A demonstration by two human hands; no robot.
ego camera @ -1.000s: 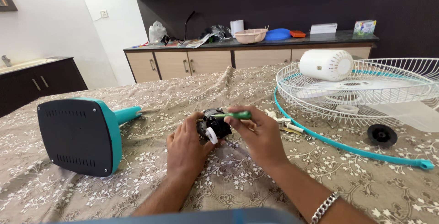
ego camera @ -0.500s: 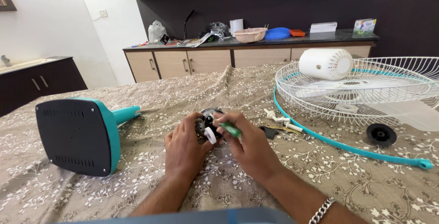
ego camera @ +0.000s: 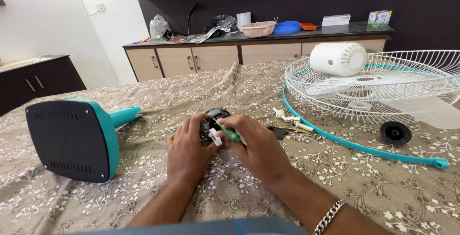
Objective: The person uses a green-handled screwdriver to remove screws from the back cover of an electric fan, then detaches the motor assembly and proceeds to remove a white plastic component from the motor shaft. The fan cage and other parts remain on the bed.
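Honestly, with my left hand (ego camera: 184,148) gripping the small fan motor (ego camera: 214,123) on the floral cloth (ego camera: 230,187) and my right hand (ego camera: 256,146) closed around the green screwdriver (ego camera: 229,132), I think the tip can slip and scratch my fingers

small black fan motor (ego camera: 214,120) on patterned cloth, white knob, apparently tilted, green-handled screwdriver (ego camera: 229,132) against it

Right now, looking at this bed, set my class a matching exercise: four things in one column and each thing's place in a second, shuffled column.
Things:
1. green screwdriver
2. white motor cover
3. fan base
4. black round cap

Places:
A. far left, lying on its side
B. in the right hand
C. inside the wire fan guard
D. on the bedspread, in front of the guard

Pairs: 1-B, 2-C, 3-A, 4-D
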